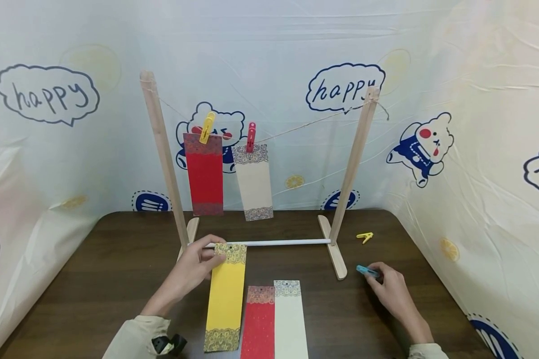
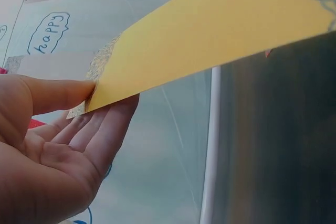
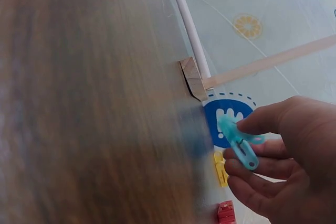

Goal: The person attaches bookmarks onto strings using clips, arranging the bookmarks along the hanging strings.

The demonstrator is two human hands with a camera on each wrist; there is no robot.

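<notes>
My left hand (image 1: 197, 264) pinches the patterned top end of a yellow bookmark (image 1: 226, 299) between thumb and fingers, in front of the white rod. In the left wrist view the yellow bookmark (image 2: 210, 30) slants up from the fingertips. At the right of the table, my right hand (image 1: 392, 289) holds a light blue clothespin (image 1: 367, 271) between thumb and fingers. The right wrist view shows the blue clothespin (image 3: 240, 142) close up, its handle ends pointing back toward the fingers. A red bookmark (image 1: 258, 321) and a white bookmark (image 1: 290, 319) lie side by side on the table.
A wooden stand with a left post (image 1: 161, 144) and right post (image 1: 355, 164) carries a sagging string (image 1: 301, 126). On it hang a red bookmark (image 1: 205, 174) under a yellow clothespin (image 1: 207, 128) and a white bookmark (image 1: 253, 184) under a red clothespin (image 1: 251, 137). Another yellow clothespin (image 1: 365, 237) lies at right.
</notes>
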